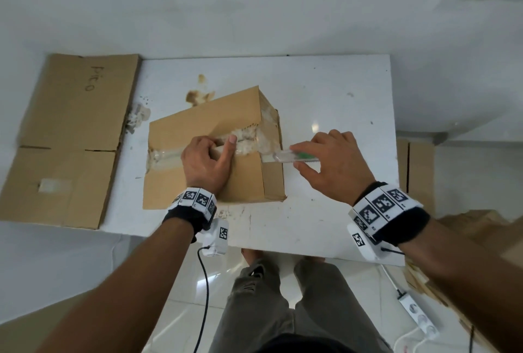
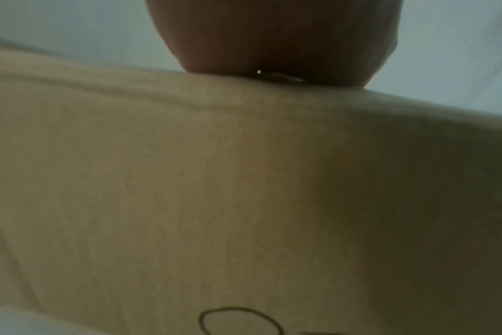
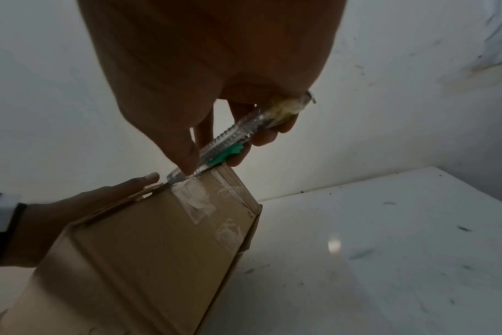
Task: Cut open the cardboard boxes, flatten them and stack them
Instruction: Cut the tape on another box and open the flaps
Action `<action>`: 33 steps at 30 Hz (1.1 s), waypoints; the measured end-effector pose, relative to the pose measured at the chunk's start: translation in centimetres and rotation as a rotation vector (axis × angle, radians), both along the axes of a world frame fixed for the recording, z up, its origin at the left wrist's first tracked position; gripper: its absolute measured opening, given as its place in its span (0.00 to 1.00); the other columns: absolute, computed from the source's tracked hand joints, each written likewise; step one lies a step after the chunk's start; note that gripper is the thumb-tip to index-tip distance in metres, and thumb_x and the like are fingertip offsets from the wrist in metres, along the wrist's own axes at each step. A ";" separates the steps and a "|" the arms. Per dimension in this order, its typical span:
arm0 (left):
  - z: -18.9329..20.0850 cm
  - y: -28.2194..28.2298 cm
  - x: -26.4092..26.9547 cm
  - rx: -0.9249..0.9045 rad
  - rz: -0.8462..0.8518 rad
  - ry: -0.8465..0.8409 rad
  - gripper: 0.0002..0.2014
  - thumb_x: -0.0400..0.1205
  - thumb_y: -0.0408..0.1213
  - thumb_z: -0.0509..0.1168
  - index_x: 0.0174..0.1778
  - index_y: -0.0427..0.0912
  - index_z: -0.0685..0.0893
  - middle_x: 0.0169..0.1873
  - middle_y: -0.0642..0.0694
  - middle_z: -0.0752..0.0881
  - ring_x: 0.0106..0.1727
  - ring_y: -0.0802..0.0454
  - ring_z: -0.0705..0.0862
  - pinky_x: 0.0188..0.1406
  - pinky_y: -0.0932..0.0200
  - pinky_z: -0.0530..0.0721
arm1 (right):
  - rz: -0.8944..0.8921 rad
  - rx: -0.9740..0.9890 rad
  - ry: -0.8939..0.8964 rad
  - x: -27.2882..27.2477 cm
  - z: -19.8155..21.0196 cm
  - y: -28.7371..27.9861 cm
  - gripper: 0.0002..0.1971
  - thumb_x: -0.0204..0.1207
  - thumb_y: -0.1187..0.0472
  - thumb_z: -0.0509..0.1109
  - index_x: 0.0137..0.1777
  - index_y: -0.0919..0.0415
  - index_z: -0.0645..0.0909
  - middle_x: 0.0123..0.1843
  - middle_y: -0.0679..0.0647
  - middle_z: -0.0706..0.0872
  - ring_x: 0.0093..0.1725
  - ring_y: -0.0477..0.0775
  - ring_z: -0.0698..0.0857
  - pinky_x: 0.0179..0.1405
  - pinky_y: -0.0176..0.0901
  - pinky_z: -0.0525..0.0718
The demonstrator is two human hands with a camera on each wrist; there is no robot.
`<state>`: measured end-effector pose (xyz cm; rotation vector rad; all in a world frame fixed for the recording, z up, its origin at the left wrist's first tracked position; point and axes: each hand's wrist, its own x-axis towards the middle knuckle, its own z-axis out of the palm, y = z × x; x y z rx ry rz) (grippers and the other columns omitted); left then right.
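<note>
A white table (image 1: pixel 325 103) stands against a pale wall, marked with brown stains at its far middle. A flattened box (image 1: pixel 70 137) lies over the table's left edge, with handwriting on its far panel and a patch of tape near its near end. More cardboard (image 1: pixel 418 171) sits off the table's right side, on the floor. The closed box (image 1: pixel 203 126) stands in the middle of the table, turned a little, its top seam covered with clear tape (image 1: pixel 167 154) that is torn and fuzzy toward the right; the tape runs on down the right end face (image 3: pixel 195 201). The left hand (image 1: pixel 208 163) rests on the near top flap, palm down, thumb stretched across the seam and fingers bent over it; whether they grip anything cannot be told. In the left wrist view only the heel of that hand (image 2: pixel 272 36) on brown cardboard shows. The right hand (image 1: pixel 331 166) is just right of the box, thumb and fingers pinching a clear cutter (image 3: pixel 230 140) with a green slider; its tip meets the taped seam at the top right edge. A white power strip (image 1: pixel 418 316) lies on the tiled floor, near right
</note>
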<state>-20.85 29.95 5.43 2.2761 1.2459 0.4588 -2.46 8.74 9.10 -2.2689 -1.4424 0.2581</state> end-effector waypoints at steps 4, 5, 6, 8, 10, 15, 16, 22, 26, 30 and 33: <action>0.5 1.4 -0.1 -0.019 0.044 0.005 0.29 0.79 0.72 0.58 0.37 0.46 0.81 0.43 0.50 0.82 0.45 0.49 0.81 0.57 0.42 0.84 | -0.112 0.032 0.007 0.3 0.0 -1.3 0.15 0.79 0.43 0.65 0.61 0.43 0.88 0.39 0.45 0.81 0.41 0.52 0.76 0.49 0.49 0.69; 0.8 1.7 -0.2 -0.033 0.053 -0.007 0.31 0.78 0.72 0.57 0.36 0.44 0.81 0.43 0.50 0.83 0.45 0.49 0.81 0.54 0.46 0.84 | -0.107 0.045 0.012 0.2 0.2 -1.4 0.15 0.79 0.43 0.66 0.60 0.44 0.88 0.39 0.45 0.81 0.41 0.52 0.76 0.48 0.50 0.70; 1.2 1.9 -0.4 -0.052 0.058 -0.018 0.31 0.78 0.73 0.57 0.35 0.44 0.80 0.43 0.49 0.83 0.44 0.50 0.81 0.49 0.50 0.82 | -0.089 0.056 0.016 -0.1 0.5 -1.4 0.15 0.79 0.43 0.66 0.60 0.44 0.88 0.39 0.45 0.81 0.41 0.52 0.77 0.48 0.50 0.70; 2.2 2.2 -0.7 -0.078 0.052 -0.025 0.30 0.76 0.73 0.56 0.33 0.47 0.76 0.43 0.48 0.83 0.44 0.50 0.80 0.44 0.55 0.75 | -0.046 0.084 0.033 -0.8 1.2 -0.4 0.16 0.78 0.44 0.67 0.60 0.45 0.89 0.39 0.46 0.81 0.41 0.52 0.77 0.49 0.51 0.72; 3.0 2.5 -1.0 -0.099 0.039 -0.016 0.28 0.75 0.73 0.56 0.31 0.49 0.73 0.44 0.46 0.84 0.44 0.49 0.81 0.43 0.57 0.72 | 0.000 0.100 0.035 -1.4 2.1 1.3 0.16 0.78 0.44 0.66 0.61 0.44 0.89 0.40 0.46 0.81 0.41 0.53 0.76 0.49 0.53 0.73; 3.8 3.0 -1.8 -0.097 0.049 -0.051 0.27 0.76 0.72 0.57 0.29 0.50 0.69 0.42 0.45 0.84 0.41 0.50 0.80 0.36 0.62 0.71 | 0.117 0.095 -0.043 -1.2 3.7 3.7 0.16 0.79 0.45 0.64 0.60 0.45 0.89 0.41 0.49 0.83 0.43 0.55 0.77 0.49 0.53 0.71; 3.7 2.8 -1.9 -0.105 0.051 -0.058 0.27 0.76 0.72 0.57 0.30 0.51 0.70 0.42 0.45 0.84 0.41 0.50 0.80 0.36 0.61 0.71 | 0.131 0.089 -0.059 -1.0 3.9 3.8 0.16 0.78 0.45 0.64 0.59 0.45 0.89 0.40 0.49 0.83 0.43 0.55 0.77 0.48 0.53 0.71; 1.9 1.8 -1.0 -0.077 -0.009 -0.054 0.31 0.76 0.72 0.58 0.39 0.44 0.84 0.43 0.51 0.83 0.45 0.51 0.82 0.45 0.56 0.76 | 0.019 0.053 -0.100 -0.9 2.5 1.9 0.15 0.80 0.45 0.66 0.61 0.45 0.88 0.40 0.48 0.82 0.41 0.55 0.76 0.47 0.53 0.72; 0.0 0.8 -0.7 -0.025 -0.098 -0.010 0.29 0.79 0.69 0.62 0.40 0.43 0.87 0.43 0.49 0.85 0.46 0.48 0.84 0.57 0.43 0.84 | 0.029 0.012 -0.142 -2.2 0.2 1.6 0.12 0.80 0.47 0.70 0.60 0.46 0.88 0.41 0.49 0.83 0.42 0.57 0.78 0.47 0.54 0.75; -0.8 0.6 -1.1 0.008 -0.130 0.037 0.25 0.78 0.69 0.62 0.35 0.49 0.83 0.41 0.50 0.87 0.46 0.48 0.84 0.63 0.38 0.82 | -0.206 -0.024 -0.141 0.3 -0.8 1.2 0.15 0.87 0.48 0.61 0.66 0.49 0.84 0.44 0.55 0.85 0.42 0.60 0.80 0.45 0.51 0.70; -2.5 -0.2 -2.5 0.043 -0.162 0.116 0.25 0.77 0.70 0.63 0.30 0.52 0.75 0.42 0.52 0.86 0.47 0.51 0.82 0.78 0.35 0.71 | -0.312 -0.007 0.000 2.9 -1.2 -0.7 0.15 0.88 0.46 0.59 0.67 0.48 0.81 0.45 0.56 0.85 0.43 0.62 0.83 0.45 0.53 0.79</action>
